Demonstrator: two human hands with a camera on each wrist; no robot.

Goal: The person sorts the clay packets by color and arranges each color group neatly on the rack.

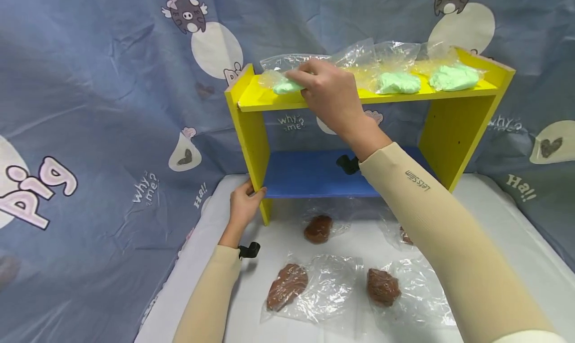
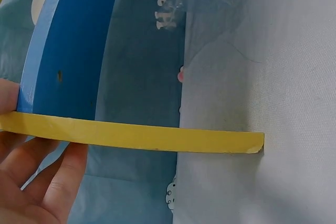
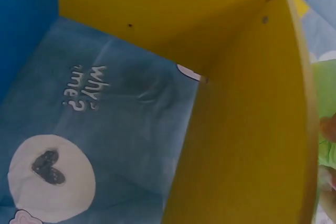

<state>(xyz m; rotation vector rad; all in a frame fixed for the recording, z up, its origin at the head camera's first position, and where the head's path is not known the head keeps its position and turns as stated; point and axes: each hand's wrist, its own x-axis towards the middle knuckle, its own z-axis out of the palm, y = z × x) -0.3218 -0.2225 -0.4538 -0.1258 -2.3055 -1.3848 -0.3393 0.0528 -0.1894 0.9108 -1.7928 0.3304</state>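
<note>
Showing "LetsSlim" on R sleeve [image 1: 418, 193], "pig" + "why me?" on backdrop [image 1: 112, 108]; mint-grn lump [image 1: 286, 87] in clear bag [image 1: 287, 62] atop yellow shelf unit's [image 1: 467, 128] L end, R hand [image 1: 332, 91] pinching it; L hand [image 1: 244, 203] gripping unit's L side

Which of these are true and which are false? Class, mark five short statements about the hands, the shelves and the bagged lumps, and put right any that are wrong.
1. The upper shelf is yellow and the lower shelf is blue. True.
2. The right hand is below the lower shelf. False: it is at the upper shelf, pinching a bagged green lump.
3. The left hand grips the yellow side panel. True.
4. All the bagged lumps are green. False: the bagged brown lumps lie on the white table.
5. In the head view, two other green lumps sit to the right of the right hand. True.
</note>
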